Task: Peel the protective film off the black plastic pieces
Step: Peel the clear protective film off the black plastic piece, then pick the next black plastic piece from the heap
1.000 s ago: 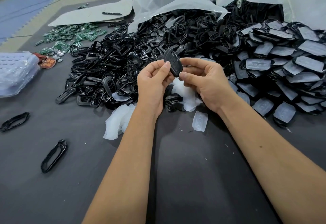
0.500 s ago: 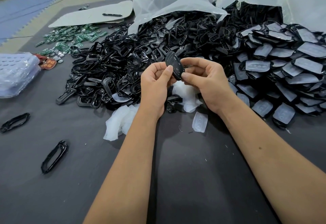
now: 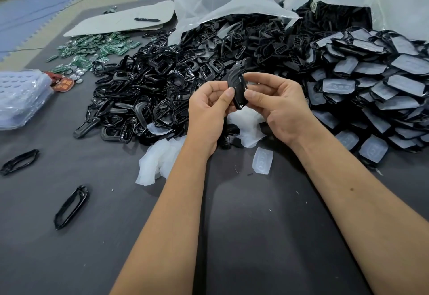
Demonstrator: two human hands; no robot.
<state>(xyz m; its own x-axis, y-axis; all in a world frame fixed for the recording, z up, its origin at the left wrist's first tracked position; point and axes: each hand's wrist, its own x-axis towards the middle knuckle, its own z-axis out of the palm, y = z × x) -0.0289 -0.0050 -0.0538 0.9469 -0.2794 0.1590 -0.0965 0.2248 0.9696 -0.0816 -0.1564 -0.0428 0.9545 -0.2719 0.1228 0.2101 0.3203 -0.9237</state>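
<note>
One black plastic piece (image 3: 236, 89) sits pinched between both hands, lifted above the bench (image 3: 255, 236) just in front of the black heap (image 3: 162, 90). Your left hand (image 3: 209, 111) grips its near edge with thumb and forefinger; your right hand (image 3: 278, 106) clamps the opposite side. Steady it with the right, work a nail under a film corner, then pull slowly so the film likely comes off whole.
</note>
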